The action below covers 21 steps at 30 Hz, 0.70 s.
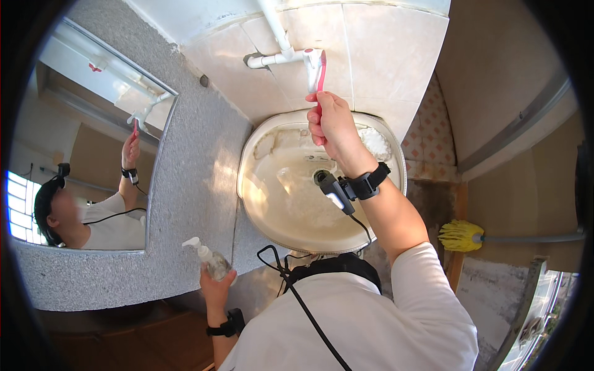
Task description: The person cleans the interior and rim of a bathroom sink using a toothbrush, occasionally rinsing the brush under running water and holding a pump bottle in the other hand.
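the sink (278,213) sits before the tap (311,71).

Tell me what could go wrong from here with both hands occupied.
The clear pump bottle, held only by the left hand near the edge of the grey counter, might slip and drop. The pink brush in the right hand could slip at the white tap and fall into the basin. The black cable from the wrist device, hanging over the basin, might get wet.

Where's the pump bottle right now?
Head view, lower left of centre: the clear pump bottle is in the left hand, below and left of the washbasin.
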Each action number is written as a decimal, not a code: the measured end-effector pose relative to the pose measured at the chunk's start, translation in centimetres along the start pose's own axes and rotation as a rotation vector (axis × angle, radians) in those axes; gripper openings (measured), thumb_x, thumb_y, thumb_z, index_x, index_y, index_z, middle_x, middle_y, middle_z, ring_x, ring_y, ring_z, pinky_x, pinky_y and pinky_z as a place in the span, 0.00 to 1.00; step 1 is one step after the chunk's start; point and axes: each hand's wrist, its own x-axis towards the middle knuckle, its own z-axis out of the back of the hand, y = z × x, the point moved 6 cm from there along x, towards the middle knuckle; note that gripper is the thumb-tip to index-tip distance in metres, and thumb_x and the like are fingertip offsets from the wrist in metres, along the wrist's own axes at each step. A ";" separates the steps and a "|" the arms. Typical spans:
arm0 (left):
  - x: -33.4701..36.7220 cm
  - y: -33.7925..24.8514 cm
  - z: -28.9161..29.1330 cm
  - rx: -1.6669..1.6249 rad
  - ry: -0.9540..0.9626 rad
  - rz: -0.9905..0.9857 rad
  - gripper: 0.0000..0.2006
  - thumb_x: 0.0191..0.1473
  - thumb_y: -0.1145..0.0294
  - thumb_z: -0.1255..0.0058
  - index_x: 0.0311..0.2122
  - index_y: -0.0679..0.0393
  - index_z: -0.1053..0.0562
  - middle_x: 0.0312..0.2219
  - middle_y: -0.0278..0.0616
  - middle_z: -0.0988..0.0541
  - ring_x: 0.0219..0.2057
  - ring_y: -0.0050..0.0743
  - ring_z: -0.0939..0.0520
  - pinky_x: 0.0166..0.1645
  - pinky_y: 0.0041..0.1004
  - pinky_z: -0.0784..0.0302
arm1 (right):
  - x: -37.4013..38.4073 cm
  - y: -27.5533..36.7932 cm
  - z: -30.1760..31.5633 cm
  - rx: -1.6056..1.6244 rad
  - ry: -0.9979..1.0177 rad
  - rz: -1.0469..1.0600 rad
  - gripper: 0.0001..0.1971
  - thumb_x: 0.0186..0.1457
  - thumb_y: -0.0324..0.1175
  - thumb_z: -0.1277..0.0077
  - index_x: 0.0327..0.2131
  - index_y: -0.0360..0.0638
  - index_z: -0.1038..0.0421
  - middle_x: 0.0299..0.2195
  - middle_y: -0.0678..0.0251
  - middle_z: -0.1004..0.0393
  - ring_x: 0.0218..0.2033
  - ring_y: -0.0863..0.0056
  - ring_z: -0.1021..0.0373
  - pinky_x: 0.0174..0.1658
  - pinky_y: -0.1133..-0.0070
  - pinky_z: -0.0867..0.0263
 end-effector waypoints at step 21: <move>0.4 0.7 -0.3 -0.093 0.042 0.047 0.27 0.35 0.74 0.38 0.44 0.63 0.35 0.33 0.38 0.28 0.35 0.26 0.27 0.42 0.26 0.31 | 7.3 6.9 7.1 -1.301 -0.073 0.319 0.18 0.52 0.42 0.63 0.27 0.39 0.27 0.24 0.55 0.28 0.28 0.60 0.31 0.35 0.71 0.36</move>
